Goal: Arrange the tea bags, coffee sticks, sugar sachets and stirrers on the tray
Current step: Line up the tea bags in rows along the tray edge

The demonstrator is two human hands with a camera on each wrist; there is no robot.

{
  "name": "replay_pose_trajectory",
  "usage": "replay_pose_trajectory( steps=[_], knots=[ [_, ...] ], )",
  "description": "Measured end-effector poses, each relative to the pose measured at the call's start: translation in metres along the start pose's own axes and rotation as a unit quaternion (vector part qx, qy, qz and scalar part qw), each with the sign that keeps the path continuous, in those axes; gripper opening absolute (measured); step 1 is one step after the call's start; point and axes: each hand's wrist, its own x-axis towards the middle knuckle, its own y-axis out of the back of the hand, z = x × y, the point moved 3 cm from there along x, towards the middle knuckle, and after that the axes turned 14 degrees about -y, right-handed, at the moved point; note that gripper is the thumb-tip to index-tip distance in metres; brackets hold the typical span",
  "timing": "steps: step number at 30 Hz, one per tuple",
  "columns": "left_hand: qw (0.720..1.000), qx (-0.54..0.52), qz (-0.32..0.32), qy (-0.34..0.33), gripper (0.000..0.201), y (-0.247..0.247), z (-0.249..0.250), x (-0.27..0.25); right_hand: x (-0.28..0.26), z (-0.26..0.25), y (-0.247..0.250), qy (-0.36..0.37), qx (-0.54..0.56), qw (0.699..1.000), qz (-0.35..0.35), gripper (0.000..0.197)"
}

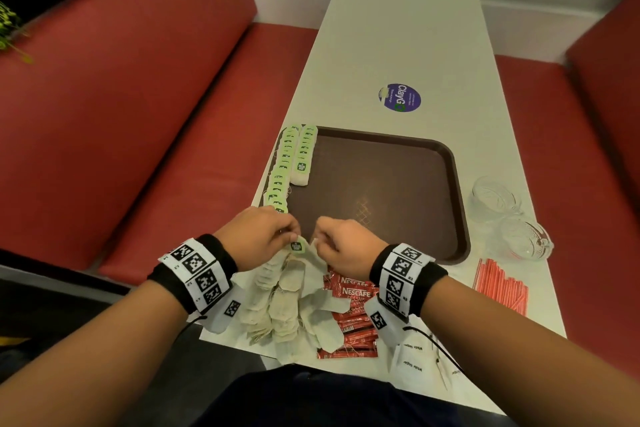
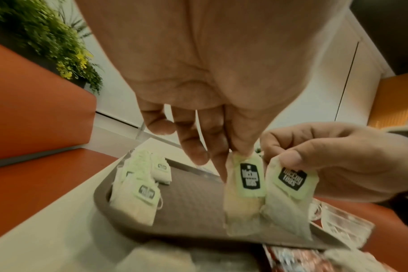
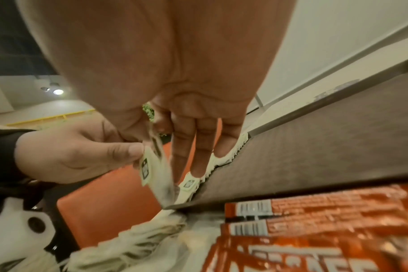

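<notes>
Two tea bags are held up just above the near left corner of the brown tray (image 1: pixel 381 191), one in each hand. The left hand (image 1: pixel 259 236) pinches the top of one tea bag (image 2: pixel 245 193) between thumb and fingertip, and the right hand (image 1: pixel 343 243) pinches the second tea bag (image 2: pixel 289 195) the same way. The two bags hang side by side, nearly touching — probably they are being separated, or their threads untangled, so that each can be laid alone.

On the tray, along its left edge, two rows of tea bags (image 1: pixel 294 163) are already laid, overlapped with the green tags up; this keeps the rows compact and leaves the rest of the tray free for the other goods.

The loose tea bag pile (image 1: pixel 284 302) lies on the white table (image 1: pixel 398 45) under the wrists, close to the person, so each bag is reached quickly. Beside it are the red coffee sticks (image 1: pixel 353 315), then the sugar sachets (image 1: pixel 415 357), and the red stirrers (image 1: pixel 500 288) further right — none of them is yet on the tray.
</notes>
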Motion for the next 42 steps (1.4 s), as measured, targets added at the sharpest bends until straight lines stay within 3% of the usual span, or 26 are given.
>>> replay_pose_trajectory(
  steps=[8, 12, 16, 19, 23, 26, 29, 32, 35, 42],
  knots=[
    [0.998, -0.005, 0.055, -0.014, 0.009, 0.023, -0.003, 0.025, 0.017, 0.007, 0.019, -0.026, 0.077, 0.996, 0.044, 0.016],
    [0.998, 0.009, 0.057, -0.022, 0.009, 0.029, -0.002, 0.035, 0.026, 0.011, 0.02, -0.006, 0.079, 0.996, 0.031, 0.027],
    [0.997, -0.007, 0.066, -0.033, 0.009, 0.032, 0.0, 0.045, 0.035, 0.015, 0.02, 0.0, 0.067, 0.997, 0.048, 0.011],
    [0.997, -0.027, 0.072, -0.03, 0.008, 0.032, -0.001, 0.05, 0.042, 0.021, 0.016, 0.003, 0.055, 0.996, 0.072, 0.032],
    [0.998, -0.038, 0.049, -0.019, 0.011, 0.03, -0.003, 0.055, 0.048, 0.026, 0.016, -0.014, 0.054, 0.995, 0.079, 0.025],
    [0.998, -0.015, 0.055, 0.018, 0.006, 0.031, -0.018, 0.062, 0.049, 0.032, 0.016, -0.06, -0.001, 0.997, 0.037, 0.022],
    [0.994, 0.007, 0.067, 0.083, 0.01, 0.037, -0.045, 0.073, 0.044, 0.036, 0.012, -0.101, -0.116, 0.987, -0.045, 0.038],
    [0.989, 0.042, -0.013, 0.139, 0.019, 0.039, -0.071, 0.09, 0.037, 0.035, 0.007, -0.115, -0.192, 0.969, -0.1, 0.046],
    [0.985, 0.046, -0.066, 0.151, 0.022, 0.034, -0.087, 0.108, 0.036, 0.033, 0.001, -0.122, -0.206, 0.963, -0.128, 0.05],
    [0.978, 0.063, -0.042, 0.194, 0.025, 0.034, -0.098, 0.141, 0.039, 0.033, -0.001, -0.113, -0.164, 0.972, -0.124, 0.028]
  ],
)
